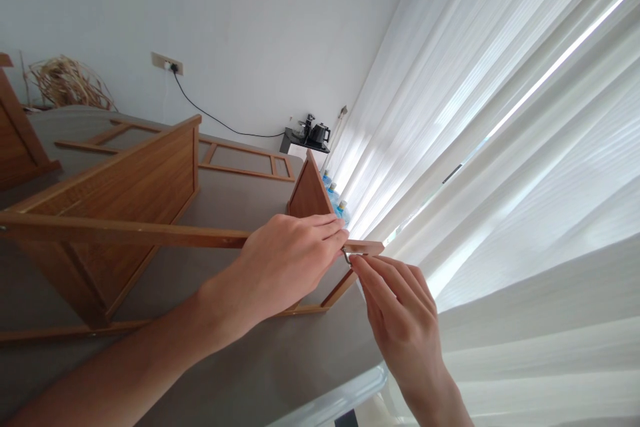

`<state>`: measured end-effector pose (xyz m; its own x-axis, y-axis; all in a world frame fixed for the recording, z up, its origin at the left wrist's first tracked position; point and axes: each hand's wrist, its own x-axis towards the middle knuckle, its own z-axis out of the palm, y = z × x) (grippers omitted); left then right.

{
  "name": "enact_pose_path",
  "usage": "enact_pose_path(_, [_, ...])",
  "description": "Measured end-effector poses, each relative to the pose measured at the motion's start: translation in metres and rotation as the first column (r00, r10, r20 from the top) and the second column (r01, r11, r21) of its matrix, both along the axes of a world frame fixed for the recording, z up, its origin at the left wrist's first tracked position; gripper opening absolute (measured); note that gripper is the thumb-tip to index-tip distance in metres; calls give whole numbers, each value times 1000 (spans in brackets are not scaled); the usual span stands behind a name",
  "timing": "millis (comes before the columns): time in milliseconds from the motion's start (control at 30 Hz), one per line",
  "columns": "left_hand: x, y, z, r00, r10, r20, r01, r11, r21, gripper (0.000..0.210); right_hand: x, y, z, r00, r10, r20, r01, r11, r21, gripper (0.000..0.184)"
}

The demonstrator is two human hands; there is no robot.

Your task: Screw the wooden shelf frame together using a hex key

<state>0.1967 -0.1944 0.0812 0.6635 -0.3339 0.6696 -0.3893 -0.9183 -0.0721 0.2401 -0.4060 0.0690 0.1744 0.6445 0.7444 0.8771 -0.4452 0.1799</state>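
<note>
A wooden frame, with rails and upright panels, stretches from the left edge to the centre. My left hand (295, 253) is closed over its upper rail (195, 235) near the far end, fingers together and thumb hidden. Just right of those fingertips, my right hand (397, 300) pinches a small bent metal Allen key (347, 256) between thumb and fingers. The key meets the rail's underside close to its end (370, 246); its tip is partly covered by my left fingers. A wooden panel (311, 188) rises behind my left hand.
Loose wooden frames (245, 160) lie on the grey surface behind. White curtains (500, 147) hang close on the right. Several water bottles (341, 211) stand behind the panel, beyond them a black kettle (319, 135). A black cord (215, 119) runs to a wall socket (167, 63).
</note>
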Motion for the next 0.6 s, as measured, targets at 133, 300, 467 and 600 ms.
enact_pose_path(133, [-1,0,0,1000,4,6,-4,1000,2,29,1,-1,9,999,-10,34,12,998,-61,37])
enact_pose_path(300, [-1,2,-1,1000,5,14,-6,1000,7,30,2,-1,22,1000,9,23,-6,992,-128,37])
enact_pose_path(467, [-1,1,0,1000,7,-3,-7,1000,3,29,3,-4,22,999,20,41,-14,991,-132,37])
enact_pose_path(600, [-1,0,0,1000,0,3,0,1000,2,29,3,-3,21,998,17,60,-10,993,-115,36])
